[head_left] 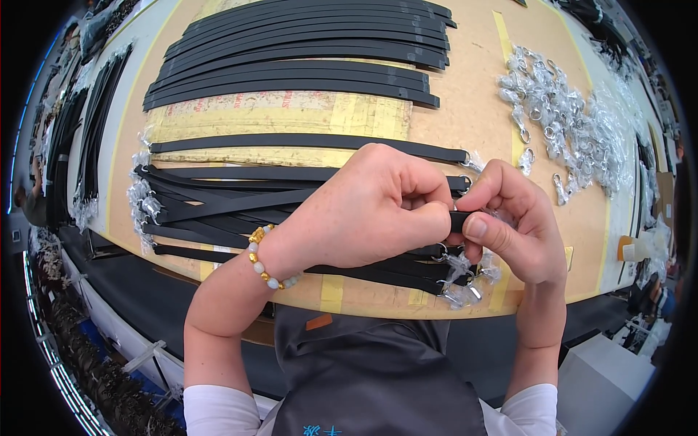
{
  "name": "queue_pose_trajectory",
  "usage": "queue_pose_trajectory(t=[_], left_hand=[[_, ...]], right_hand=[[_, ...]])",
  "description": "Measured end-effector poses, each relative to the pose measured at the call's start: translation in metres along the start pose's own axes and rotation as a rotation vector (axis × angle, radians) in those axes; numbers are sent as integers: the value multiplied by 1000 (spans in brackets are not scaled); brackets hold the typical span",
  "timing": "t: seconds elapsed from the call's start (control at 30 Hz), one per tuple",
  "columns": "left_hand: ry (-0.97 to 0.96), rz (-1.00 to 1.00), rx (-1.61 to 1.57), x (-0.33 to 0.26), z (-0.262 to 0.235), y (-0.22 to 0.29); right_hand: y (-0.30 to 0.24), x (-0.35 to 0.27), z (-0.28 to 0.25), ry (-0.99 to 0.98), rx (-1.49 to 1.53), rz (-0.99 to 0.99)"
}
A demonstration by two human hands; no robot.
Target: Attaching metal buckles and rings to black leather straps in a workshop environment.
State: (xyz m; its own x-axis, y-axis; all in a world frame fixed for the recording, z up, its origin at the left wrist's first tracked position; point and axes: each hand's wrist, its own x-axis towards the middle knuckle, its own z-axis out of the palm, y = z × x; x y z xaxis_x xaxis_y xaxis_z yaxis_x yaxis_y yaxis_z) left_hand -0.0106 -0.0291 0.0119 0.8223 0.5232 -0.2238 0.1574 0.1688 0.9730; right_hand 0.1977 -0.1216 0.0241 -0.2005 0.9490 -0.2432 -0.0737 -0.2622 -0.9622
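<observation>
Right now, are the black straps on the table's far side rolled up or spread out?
Spread out: the far black straps lie lengthwise, nearly straight and side by side, with no coils showing.

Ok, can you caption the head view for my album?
Left hand and right hand pinch a black strap above a table with metal clips.

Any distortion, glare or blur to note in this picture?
Head view: fisheye bends the table and blackens the corners; bright glare on the plastic-wrapped clasps muddles their outlines; the left hand and right hand look sharp, while the rim is less clear.
</observation>
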Motion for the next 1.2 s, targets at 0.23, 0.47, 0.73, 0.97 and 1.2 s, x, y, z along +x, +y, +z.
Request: queue_pose_trajectory(t=[0.23, 0.47, 0.73, 0.97, 1.2], left_hand=[[-57, 20, -131, 0, 2, 0], [-40, 56, -134, 2, 3, -2], [54, 138, 70, 0, 3, -5], [-9, 137, -5, 1, 2, -4], [-35, 103, -61, 0, 2, -2]], right_hand=[[4, 0, -1, -1, 11, -51], [4, -1, -4, -10, 6, -50], [3, 0, 0, -6, 33, -2], [4, 0, -4, -21, 58, -36], [5, 0, -3, -27, 48, -43]])
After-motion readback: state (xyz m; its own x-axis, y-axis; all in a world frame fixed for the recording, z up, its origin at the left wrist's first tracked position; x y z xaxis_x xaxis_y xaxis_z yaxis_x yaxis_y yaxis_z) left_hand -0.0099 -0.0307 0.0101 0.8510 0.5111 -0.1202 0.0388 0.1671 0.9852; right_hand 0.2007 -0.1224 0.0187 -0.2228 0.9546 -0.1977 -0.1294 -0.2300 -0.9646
